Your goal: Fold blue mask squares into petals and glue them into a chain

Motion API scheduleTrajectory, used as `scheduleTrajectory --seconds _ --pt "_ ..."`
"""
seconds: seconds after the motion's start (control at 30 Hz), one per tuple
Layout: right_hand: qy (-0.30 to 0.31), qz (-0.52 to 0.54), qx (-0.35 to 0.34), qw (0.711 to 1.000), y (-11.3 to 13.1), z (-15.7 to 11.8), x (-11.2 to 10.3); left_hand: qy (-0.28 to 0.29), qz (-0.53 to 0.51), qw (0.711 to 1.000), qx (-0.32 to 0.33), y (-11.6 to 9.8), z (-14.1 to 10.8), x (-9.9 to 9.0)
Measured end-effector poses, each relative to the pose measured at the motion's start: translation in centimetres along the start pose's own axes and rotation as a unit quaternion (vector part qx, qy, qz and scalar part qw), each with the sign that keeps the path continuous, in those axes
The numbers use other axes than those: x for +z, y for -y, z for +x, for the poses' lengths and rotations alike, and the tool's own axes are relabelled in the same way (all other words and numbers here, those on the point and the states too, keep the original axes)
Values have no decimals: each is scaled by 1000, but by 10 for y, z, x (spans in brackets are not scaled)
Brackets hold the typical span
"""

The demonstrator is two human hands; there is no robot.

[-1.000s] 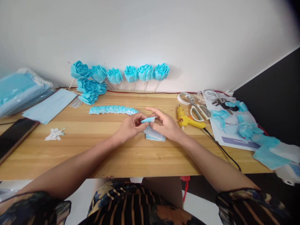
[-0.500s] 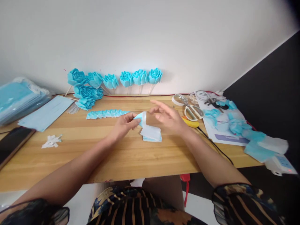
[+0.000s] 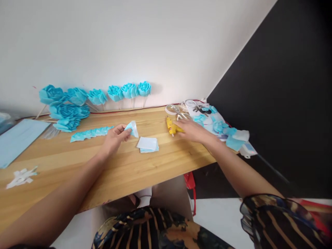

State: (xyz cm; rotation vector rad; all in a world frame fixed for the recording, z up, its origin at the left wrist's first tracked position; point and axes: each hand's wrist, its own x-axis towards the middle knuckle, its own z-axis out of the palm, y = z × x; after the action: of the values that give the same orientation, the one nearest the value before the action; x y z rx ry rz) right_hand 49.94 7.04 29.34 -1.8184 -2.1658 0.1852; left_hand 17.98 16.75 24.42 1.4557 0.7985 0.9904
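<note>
Left hand [image 3: 114,138] is pinching a small folded blue paper piece [image 3: 132,128] between thumb and fingertips, holding it just above the bench [image 3: 124,169]. Right hand [image 3: 190,130] is resting on the rear of the yellow glue gun [image 3: 173,128], fingers curling over it; cannot tell whether the grip is closed. Hands are sitting well apart, with a stack of folded blue-white squares [image 3: 148,144] lying between them, nearer the left.

Risks, as judged: the glue gun nozzle may be hot, so fingers sliding forward could be getting burned; its cord is running off the bench edge beyond the right hand and could snag. The thin paper is creasing easily, so a tighter pinch could be flattening the fold.

Materials: paper looking thin, matte, sharply creased into a cone-like wedge. A chain of overlapping folded petals [image 3: 89,133] is lying just beyond the left hand; layered paper roses on sticks [image 3: 70,107] are leaning further back. Bench is smooth, pale wood grain
</note>
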Motion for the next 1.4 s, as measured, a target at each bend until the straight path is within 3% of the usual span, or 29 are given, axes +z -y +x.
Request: scheduleTrajectory --seconds 0.13,0.23,0.37,0.5,0.6,0.73,0.87,1.07,1.27,1.4 --pt "-50 31 10 998 -6 -5 31 3 17 1000 19 5 0 -1" --pt "-77 34 24 996 -14 -3 40 9 11 1000 26 3 -1 0" --pt "-86 27 11 996 -17 -5 34 11 -16 1000 23 -2 -4 2" --pt "-161 170 91 968 2 -1 12 12 -70 997 -2 -4 -3 4" --pt "-129 349 65 926 28 9 -7 12 -145 989 -31 -4 -2 4" --pt "-76 445 -21 892 57 31 -15 10 -216 975 -54 -4 0 2" --pt "-81 493 -55 865 70 48 5 1 -242 968 -65 -4 2 -1" --pt "-68 552 -15 831 73 41 47 -7 -229 970 -79 -3 2 1" --pt "-4 582 -22 813 65 38 57 -6 -219 970 -109 -2 1 4" --pt "-2 581 -35 813 63 39 59 2 -211 970 -121 -3 -1 6"
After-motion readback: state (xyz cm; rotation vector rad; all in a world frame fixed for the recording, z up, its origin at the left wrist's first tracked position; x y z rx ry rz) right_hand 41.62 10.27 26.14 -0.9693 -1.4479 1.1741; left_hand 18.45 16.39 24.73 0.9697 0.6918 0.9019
